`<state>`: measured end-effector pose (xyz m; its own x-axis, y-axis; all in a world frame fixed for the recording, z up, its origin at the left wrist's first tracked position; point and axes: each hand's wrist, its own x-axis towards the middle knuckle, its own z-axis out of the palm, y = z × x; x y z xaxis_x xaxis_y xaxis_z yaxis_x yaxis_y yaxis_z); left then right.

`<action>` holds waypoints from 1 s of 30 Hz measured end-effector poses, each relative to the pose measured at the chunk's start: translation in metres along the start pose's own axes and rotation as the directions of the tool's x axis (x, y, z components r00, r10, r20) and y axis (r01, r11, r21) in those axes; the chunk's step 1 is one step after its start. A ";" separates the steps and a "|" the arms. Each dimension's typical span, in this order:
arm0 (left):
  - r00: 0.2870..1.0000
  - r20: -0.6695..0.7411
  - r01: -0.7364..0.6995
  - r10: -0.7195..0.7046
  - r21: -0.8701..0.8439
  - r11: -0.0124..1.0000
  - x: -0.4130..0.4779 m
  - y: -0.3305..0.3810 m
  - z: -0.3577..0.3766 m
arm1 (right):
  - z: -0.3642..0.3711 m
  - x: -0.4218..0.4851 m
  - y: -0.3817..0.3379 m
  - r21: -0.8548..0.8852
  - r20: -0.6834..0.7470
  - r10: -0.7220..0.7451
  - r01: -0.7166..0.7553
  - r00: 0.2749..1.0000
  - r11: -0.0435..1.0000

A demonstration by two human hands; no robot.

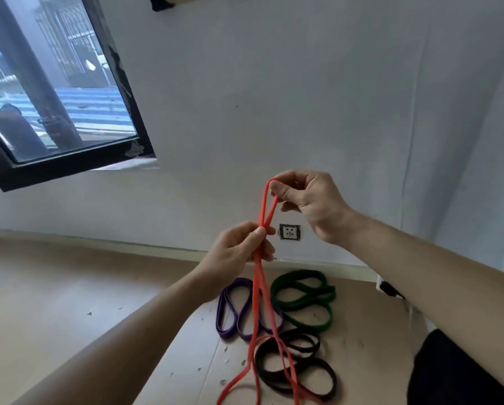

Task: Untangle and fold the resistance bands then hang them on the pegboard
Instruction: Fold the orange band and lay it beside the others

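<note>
Red band [263, 206] is hanging doubled between both hands above the floor [69, 287]. Right hand [309, 203] is pinching its top loop; left hand [242, 249] is gripping both strands lower. Purple band [233, 311], green band [306, 299] and black band [294, 366] are lying coiled below.

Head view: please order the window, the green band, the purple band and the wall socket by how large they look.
1. window
2. green band and purple band: their coiled footprints look alike, so not ranked
3. wall socket
</note>
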<state>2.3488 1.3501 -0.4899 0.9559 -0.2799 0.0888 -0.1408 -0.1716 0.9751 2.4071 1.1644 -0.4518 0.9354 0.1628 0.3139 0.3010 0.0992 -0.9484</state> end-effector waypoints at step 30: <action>0.998 -0.059 0.020 -0.012 0.149 0.989 -0.006 0.008 -0.027 | -0.033 0.003 0.014 -0.730 0.269 0.339 -0.039 0.901 0.682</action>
<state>2.3490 1.3756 -0.4777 0.9711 -0.2213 0.0894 -0.1582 -0.3163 0.9354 2.4202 1.1342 -0.4652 0.8955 0.4442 -0.0270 0.3041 -0.6552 -0.6915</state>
